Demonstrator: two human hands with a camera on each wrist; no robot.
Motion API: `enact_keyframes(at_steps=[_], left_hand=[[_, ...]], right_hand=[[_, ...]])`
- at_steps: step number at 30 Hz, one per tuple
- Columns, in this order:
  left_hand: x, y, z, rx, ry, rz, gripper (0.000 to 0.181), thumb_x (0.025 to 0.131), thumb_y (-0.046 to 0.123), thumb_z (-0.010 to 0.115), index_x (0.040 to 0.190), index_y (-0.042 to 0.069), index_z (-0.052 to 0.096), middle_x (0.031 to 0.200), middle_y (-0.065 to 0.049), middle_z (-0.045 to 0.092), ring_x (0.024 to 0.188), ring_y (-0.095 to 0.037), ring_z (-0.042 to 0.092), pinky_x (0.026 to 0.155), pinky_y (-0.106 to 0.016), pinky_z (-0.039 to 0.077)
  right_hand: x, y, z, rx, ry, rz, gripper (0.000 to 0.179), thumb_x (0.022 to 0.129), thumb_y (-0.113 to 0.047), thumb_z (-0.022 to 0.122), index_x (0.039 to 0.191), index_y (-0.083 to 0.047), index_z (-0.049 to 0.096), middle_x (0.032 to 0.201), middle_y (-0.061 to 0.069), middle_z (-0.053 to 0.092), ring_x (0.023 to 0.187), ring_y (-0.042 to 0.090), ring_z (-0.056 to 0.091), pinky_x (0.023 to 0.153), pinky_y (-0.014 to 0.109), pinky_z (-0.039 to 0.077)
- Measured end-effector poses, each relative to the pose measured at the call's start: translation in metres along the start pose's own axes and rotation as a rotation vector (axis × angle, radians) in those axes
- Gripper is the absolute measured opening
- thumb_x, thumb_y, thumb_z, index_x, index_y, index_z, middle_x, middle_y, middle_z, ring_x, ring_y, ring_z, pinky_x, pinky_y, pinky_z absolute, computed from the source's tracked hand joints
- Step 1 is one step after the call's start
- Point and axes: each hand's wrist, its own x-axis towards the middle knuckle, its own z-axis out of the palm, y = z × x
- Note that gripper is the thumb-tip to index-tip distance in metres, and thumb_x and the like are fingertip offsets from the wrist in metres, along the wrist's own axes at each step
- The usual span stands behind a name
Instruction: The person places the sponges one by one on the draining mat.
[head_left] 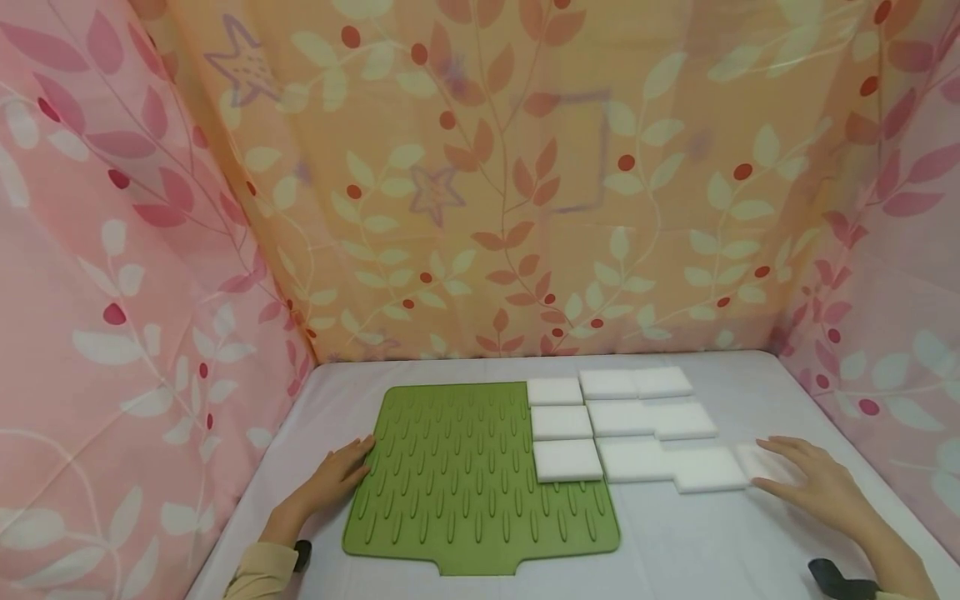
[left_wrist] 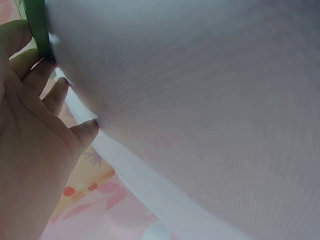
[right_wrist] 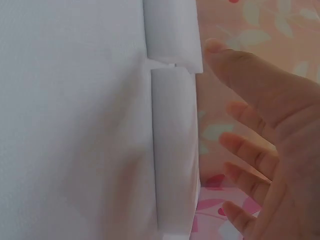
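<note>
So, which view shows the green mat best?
The head view: most of the green mat shows, with white blocks covering part. The left wrist view shows only an edge; the right wrist view, none.

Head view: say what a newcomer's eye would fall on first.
Probably the ridged green mat, low in the middle on the white cloth. Next, the white blocks in three rows, running from the mat's right side towards the right hand. Behind them, an orange leaf-patterned curtain fills the upper middle.

A white-clothed table (head_left: 697, 546) carries a green mat (head_left: 450, 467) touching the left hand (head_left: 330, 482), on its right; 7 white blocks (head_left: 708, 468) lie left of the right hand (head_left: 821, 492), the nearest just beside its thumb.
</note>
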Motion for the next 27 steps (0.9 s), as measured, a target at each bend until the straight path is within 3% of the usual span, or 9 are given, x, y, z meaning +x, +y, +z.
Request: enact_keyframes(at_steps=[5, 17, 27], left_hand=[[-0.001, 0.001, -0.001, -0.007, -0.001, -0.002, 0.051, 0.095, 0.016, 0.052, 0.14, -0.002, 0.037, 0.142, -0.021, 0.04, 0.13, -0.043, 0.034, 0.098, -0.072, 0.017], [-0.001, -0.002, 0.001, 0.003, 0.001, 0.0, 0.051, 0.095, 0.017, 0.052, 0.141, 0.0, 0.037, 0.142, -0.02, 0.04, 0.131, -0.042, 0.034, 0.098, -0.072, 0.018], [0.001, -0.005, 0.002, 0.01, 0.005, 0.004, 0.052, 0.095, 0.018, 0.053, 0.141, 0.0, 0.037, 0.142, -0.02, 0.04, 0.131, -0.042, 0.035, 0.098, -0.072, 0.018]], right_hand=[[-0.004, 0.007, -0.001, -0.006, -0.026, 0.028, 0.066, 0.07, -0.034, 0.08, 0.122, -0.001, 0.057, 0.121, 0.028, 0.05, 0.106, 0.05, 0.041, 0.078, 0.068, 0.03], [-0.009, 0.028, -0.003, -0.015, -0.053, 0.011, 0.068, 0.07, -0.031, 0.08, 0.124, 0.001, 0.053, 0.123, 0.031, 0.047, 0.107, 0.052, 0.041, 0.075, 0.068, 0.031], [-0.009, 0.037, -0.002, 0.03, -0.082, 0.028, 0.072, 0.069, -0.026, 0.08, 0.127, 0.003, 0.048, 0.121, 0.034, 0.045, 0.106, 0.053, 0.038, 0.079, 0.07, 0.029]])
